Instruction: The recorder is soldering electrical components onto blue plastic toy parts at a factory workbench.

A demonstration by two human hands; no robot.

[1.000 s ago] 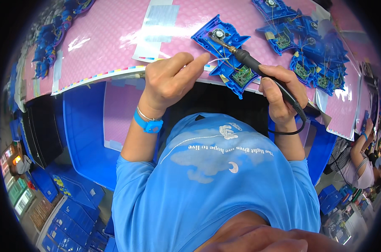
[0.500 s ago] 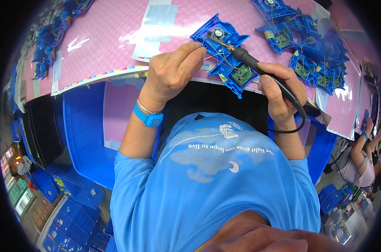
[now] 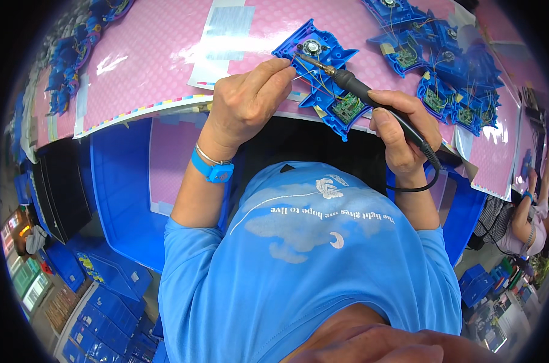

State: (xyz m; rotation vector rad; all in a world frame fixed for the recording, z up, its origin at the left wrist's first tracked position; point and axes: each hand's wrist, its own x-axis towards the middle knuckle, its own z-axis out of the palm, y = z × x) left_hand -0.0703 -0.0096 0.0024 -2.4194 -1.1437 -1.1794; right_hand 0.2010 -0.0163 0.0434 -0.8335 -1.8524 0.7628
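Note:
A blue plastic housing (image 3: 342,55) lies at the near edge of the pink-covered table, holding a small round speaker (image 3: 311,47), thin wires and a green circuit board (image 3: 348,107). My right hand (image 3: 406,124) grips a black-handled soldering iron (image 3: 354,86) like a pen. Its metal tip points left, over the housing just below the speaker. My left hand (image 3: 249,101) is closed in a pinch at the housing's left edge, close to the iron's tip. A thin pale wire runs from its fingertips; the pinched end is hidden.
More blue housings (image 3: 447,66) with boards and wires are piled at the right of the table (image 3: 147,54). Other blue parts (image 3: 69,66) line the far left. Blue bins (image 3: 120,187) stand below the table edge. Another person's arm (image 3: 522,212) shows at far right.
The housing and the iron's tip have shifted very slightly to the left. Both hands keep their grips. At far right the other person's arms have moved.

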